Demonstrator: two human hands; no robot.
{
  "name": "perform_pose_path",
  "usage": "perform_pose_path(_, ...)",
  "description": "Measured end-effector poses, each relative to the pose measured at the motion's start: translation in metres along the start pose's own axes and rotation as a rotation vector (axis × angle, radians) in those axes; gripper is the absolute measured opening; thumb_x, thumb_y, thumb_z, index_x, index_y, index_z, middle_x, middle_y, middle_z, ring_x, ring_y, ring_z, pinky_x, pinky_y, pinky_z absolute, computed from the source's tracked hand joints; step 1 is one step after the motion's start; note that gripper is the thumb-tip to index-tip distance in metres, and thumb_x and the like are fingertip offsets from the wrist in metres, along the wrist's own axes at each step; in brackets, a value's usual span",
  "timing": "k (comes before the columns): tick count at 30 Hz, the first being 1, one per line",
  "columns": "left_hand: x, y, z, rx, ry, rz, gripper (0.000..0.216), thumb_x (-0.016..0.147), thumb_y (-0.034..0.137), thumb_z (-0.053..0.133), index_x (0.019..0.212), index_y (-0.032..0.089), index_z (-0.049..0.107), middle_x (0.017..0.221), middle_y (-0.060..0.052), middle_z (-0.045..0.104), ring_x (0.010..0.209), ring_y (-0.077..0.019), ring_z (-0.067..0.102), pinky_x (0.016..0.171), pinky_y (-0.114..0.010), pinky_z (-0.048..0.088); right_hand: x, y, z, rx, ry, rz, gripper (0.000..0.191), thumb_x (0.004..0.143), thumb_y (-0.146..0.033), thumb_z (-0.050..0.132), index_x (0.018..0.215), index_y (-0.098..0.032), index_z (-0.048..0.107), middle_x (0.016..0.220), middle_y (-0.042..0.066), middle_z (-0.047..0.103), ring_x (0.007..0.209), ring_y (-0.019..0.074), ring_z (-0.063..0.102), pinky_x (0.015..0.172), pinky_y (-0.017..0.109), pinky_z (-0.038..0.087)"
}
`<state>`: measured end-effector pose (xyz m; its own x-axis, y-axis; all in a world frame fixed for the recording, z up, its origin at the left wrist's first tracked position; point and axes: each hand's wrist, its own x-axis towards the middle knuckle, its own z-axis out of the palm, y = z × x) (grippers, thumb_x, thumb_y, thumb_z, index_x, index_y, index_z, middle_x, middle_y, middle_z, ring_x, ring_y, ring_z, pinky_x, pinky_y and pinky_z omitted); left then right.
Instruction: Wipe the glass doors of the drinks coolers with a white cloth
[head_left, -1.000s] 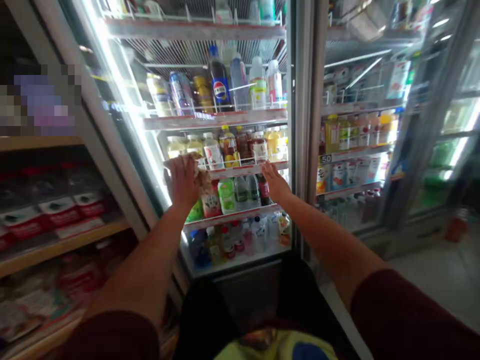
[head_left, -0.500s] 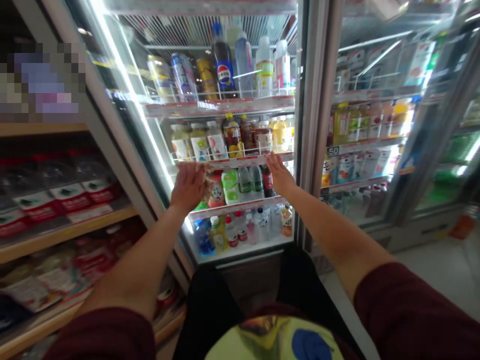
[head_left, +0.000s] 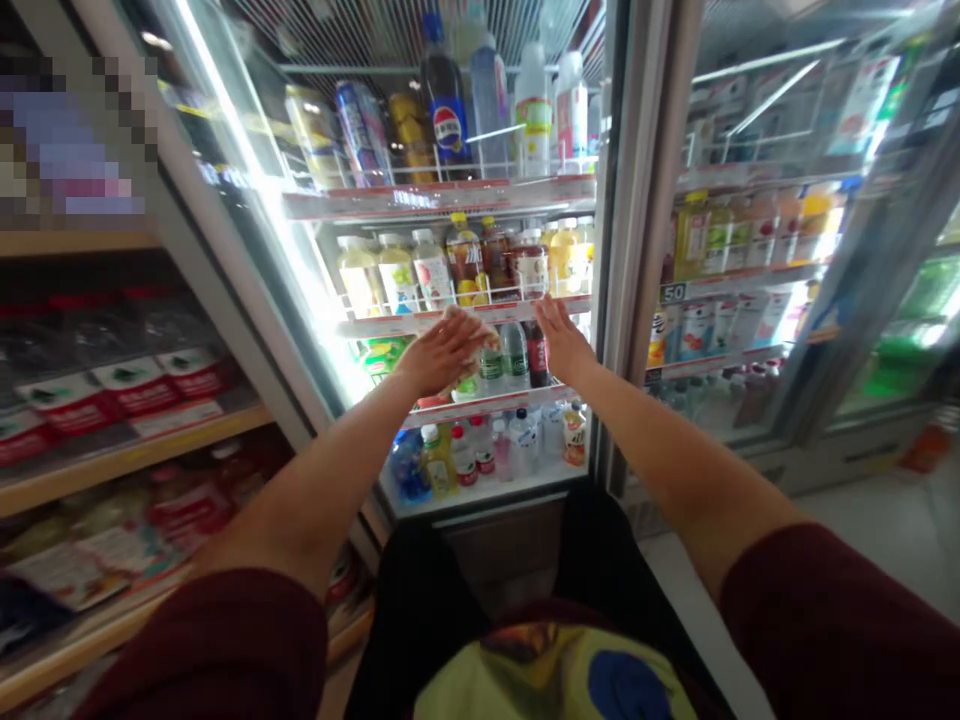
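Note:
My left hand (head_left: pixel 436 356) presses a crumpled pale cloth (head_left: pixel 486 332) against the glass door of a lit drinks cooler, the cloth showing past the fingers. My right hand (head_left: pixel 564 342) is open, its fingers stretched out and apparently resting on the same glass, close to the right door frame (head_left: pixel 628 250). Behind the hands, shelves hold drink bottles, among them a Pepsi bottle (head_left: pixel 444 100) above and green-labelled clear bottles (head_left: pixel 514 355) between the hands. My left hand and the cloth hide part of the third shelf.
Wooden shelves (head_left: pixel 142 440) with packaged bottles stand close on my left. Another glass-doored cooler (head_left: pixel 735 300) adjoins on the right, with pale floor (head_left: pixel 697 590) below it. My knees (head_left: pixel 427 590) are near the cooler's base.
My left hand has slid right across the glass with the cloth, nearer to my right hand. The right hand stays at about the same place. The view has shifted slightly.

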<state>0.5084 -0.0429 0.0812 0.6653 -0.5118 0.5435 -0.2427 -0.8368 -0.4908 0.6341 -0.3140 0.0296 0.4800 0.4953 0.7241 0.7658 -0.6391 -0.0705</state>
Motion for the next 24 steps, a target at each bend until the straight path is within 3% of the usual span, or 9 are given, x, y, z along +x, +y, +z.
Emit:
perform_pose_path(2,0.013,-0.004,-0.008,-0.002,-0.013,0.019,0.052,0.098,0.034,0.045,0.149,0.023,0.041,0.16,-0.005,0.034,0.153,-0.026,0.014,0.125,-0.051,0.013,0.0,0.002,0.001,0.006,0.011,-0.022,0.093,0.075,0.008,0.042,0.159,-0.014,0.01,0.168,0.008,0.005,0.154,0.0283,-0.004,0.123,0.053,0.031)
perform_pose_path(6,0.031,-0.016,-0.022,0.077,0.284,-0.399,0.063,0.098,0.029,0.042,0.154,0.007,0.025,0.166,-0.015,0.009,0.152,-0.0328,-0.009,0.123,-0.059,0.004,0.001,0.005,0.004,0.017,0.019,-0.027,0.097,0.074,0.008,0.042,0.16,-0.017,0.004,0.168,0.006,0.0,0.154,0.0268,-0.008,0.122,0.053,0.031)
perform_pose_path(7,0.03,-0.014,-0.02,0.079,0.312,-0.44,0.064,0.098,0.029,0.042,0.154,0.004,0.022,0.166,-0.017,0.006,0.152,-0.034,-0.012,0.123,-0.06,0.003,0.001,0.005,0.004,0.017,0.014,-0.023,0.097,0.074,0.008,0.042,0.16,-0.015,0.004,0.168,0.006,-0.001,0.154,0.0274,-0.008,0.122,0.053,0.031)
perform_pose_path(9,0.022,-0.005,-0.011,0.043,0.234,-0.34,0.063,0.098,0.031,0.042,0.153,0.004,0.026,0.165,-0.017,0.012,0.152,-0.0338,-0.008,0.123,-0.06,0.006,0.001,0.005,0.004,0.012,0.0,-0.021,0.096,0.073,0.007,0.043,0.159,-0.013,0.006,0.168,0.008,-0.002,0.154,0.0282,-0.008,0.123,0.053,0.029)
perform_pose_path(13,-0.006,0.002,0.002,-0.011,-0.04,0.014,0.05,0.1,0.031,0.04,0.148,0.021,0.043,0.158,-0.005,0.038,0.152,-0.0251,0.02,0.124,-0.048,0.019,0.0,0.004,0.003,-0.005,-0.008,-0.064,0.089,0.076,0.005,0.044,0.158,-0.007,0.013,0.168,0.012,0.003,0.155,0.0283,-0.006,0.125,0.054,0.026)
perform_pose_path(15,-0.015,-0.011,-0.004,0.034,-0.018,-0.027,0.049,0.1,0.031,0.039,0.149,0.023,0.041,0.159,-0.005,0.035,0.152,-0.026,0.018,0.124,-0.051,0.017,-0.002,0.004,0.004,-0.015,-0.006,-0.066,0.086,0.078,0.004,0.043,0.158,-0.007,0.014,0.168,0.012,0.004,0.155,0.0282,-0.005,0.125,0.054,0.026)
perform_pose_path(20,-0.022,-0.032,-0.012,0.107,0.315,-0.462,0.063,0.102,0.03,0.037,0.155,0.003,0.017,0.165,-0.019,0.001,0.152,-0.0353,-0.011,0.122,-0.063,0.004,-0.005,-0.001,0.005,0.012,0.023,0.005,0.088,0.078,0.004,0.043,0.159,-0.013,0.013,0.168,0.008,0.002,0.155,0.0278,-0.005,0.123,0.055,0.029)
perform_pose_path(22,-0.028,-0.018,0.001,0.089,0.298,-0.451,0.066,0.102,0.032,0.038,0.154,0.0,0.015,0.165,-0.022,-0.001,0.151,-0.0369,-0.013,0.12,-0.066,0.002,-0.005,-0.003,0.004,0.016,0.022,0.01,0.089,0.077,0.005,0.044,0.159,-0.013,0.014,0.168,0.009,0.003,0.155,0.0281,-0.005,0.123,0.055,0.028)
perform_pose_path(24,-0.034,0.003,0.017,0.052,0.189,-0.301,0.061,0.1,0.036,0.043,0.153,0.01,0.029,0.165,-0.015,0.017,0.153,-0.0321,-0.001,0.123,-0.059,0.01,-0.005,-0.004,0.002,0.008,0.006,0.017,0.09,0.076,0.007,0.044,0.159,-0.012,0.014,0.168,0.01,0.003,0.155,0.0294,-0.004,0.123,0.055,0.029)
